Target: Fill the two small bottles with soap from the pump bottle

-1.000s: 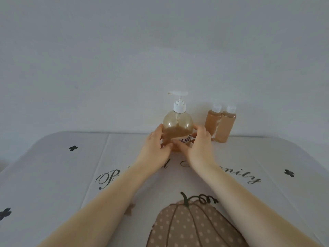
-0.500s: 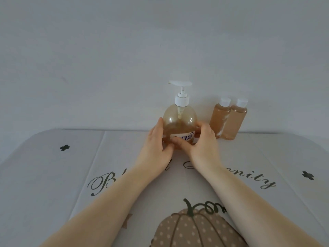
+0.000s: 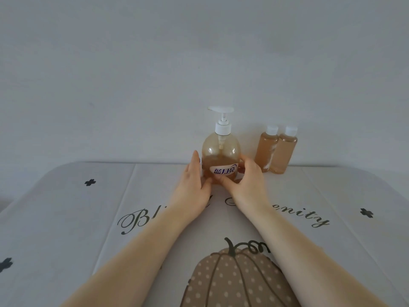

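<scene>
The left hand's fingers (image 3: 195, 161) are lying nearly straight along the left flank of the pump bottle (image 3: 220, 155), while the right hand's fingers (image 3: 244, 159) are curling round its right side and the thumb is crossing low under the label. Between them the left hand (image 3: 194, 187) and the right hand (image 3: 245, 185) are cupping the lower half of the bottle, which is standing upright on the tabletop (image 3: 66, 207) near its far edge.

The step in hand appears to be setting the pump bottle in place, or steadying it, rather than pumping. The two small bottles (image 3: 275, 149) are standing just to its right, touching each other, capped and already looking amber nearly to the shoulder, so the filling seems largely done.

To do this well, the person should be keeping the grip low, where the bottle is widest, and keeping the base flat on the printed cloth (image 3: 232, 273). The tall pump head is making the bottle top-heavy. The right knuckles are sitting close to the small bottles, so any sliding ought to be going leftward or toward the body, slowly, to avoid knocking them over.
</scene>
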